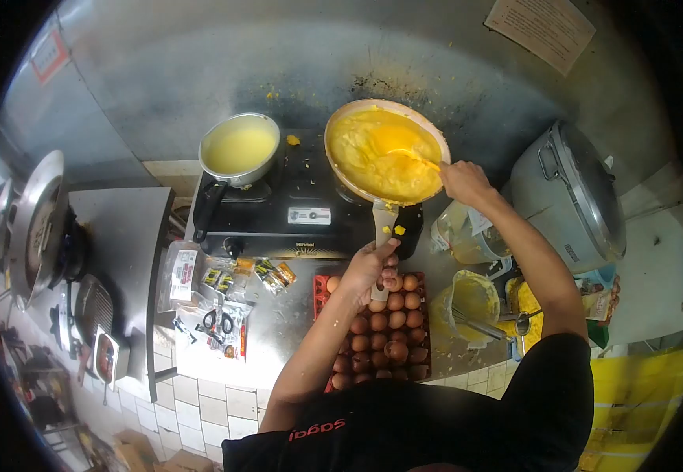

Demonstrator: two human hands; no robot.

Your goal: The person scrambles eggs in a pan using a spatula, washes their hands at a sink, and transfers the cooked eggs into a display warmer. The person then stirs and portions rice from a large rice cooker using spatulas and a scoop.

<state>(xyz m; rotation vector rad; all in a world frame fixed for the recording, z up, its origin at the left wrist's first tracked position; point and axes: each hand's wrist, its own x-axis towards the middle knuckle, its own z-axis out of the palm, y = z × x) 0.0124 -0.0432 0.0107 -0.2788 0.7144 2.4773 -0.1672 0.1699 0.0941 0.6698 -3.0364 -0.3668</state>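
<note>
A light-coloured frying pan (437,126) sits over the right burner of a black gas stove (266,242), full of soft yellow egg (357,145). My left hand (369,271) is wrapped round its pale handle (384,220), with bits of egg stuck near the grip. At the pan's right edge, my right hand (465,182) grips an orange-yellow spatula (428,163), whose blade lies in the egg and is partly hidden by it. Below my left hand lies a red tray (319,288) of several brown eggs (396,319).
A saucepan (269,160) of pale yellow liquid stands on the left burner. Right of the eggs is a clear jug (443,307) with a whisk (479,324). A large lidded pot (550,197) stands far right. Scissors (217,322) and sachets (276,275) lie left on the counter.
</note>
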